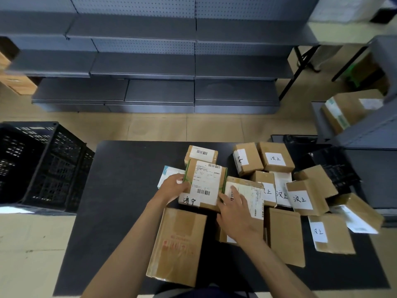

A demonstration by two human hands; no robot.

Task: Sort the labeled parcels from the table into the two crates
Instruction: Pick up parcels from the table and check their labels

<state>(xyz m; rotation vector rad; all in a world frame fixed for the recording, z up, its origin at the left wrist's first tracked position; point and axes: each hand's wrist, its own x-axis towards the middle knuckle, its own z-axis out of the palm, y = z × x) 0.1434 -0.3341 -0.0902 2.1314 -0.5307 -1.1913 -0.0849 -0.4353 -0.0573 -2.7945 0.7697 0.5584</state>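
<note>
Several cardboard parcels with white labels lie on the black table (120, 190). My left hand (175, 187) grips the left edge of a parcel with a long shipping label and green tape (205, 182), near the table's middle. My right hand (234, 208) is at that parcel's right edge, fingers spread over the neighbouring parcel (251, 196). One black crate (43, 164) stands on the floor left of the table. A second black crate (335, 168) sits at the right, partly hidden behind parcels.
A large plain brown box (178, 246) lies near the table's front edge below my hands. Grey shelving (150, 67) runs along the back. Another shelf unit at the right holds a cardboard box (350, 110).
</note>
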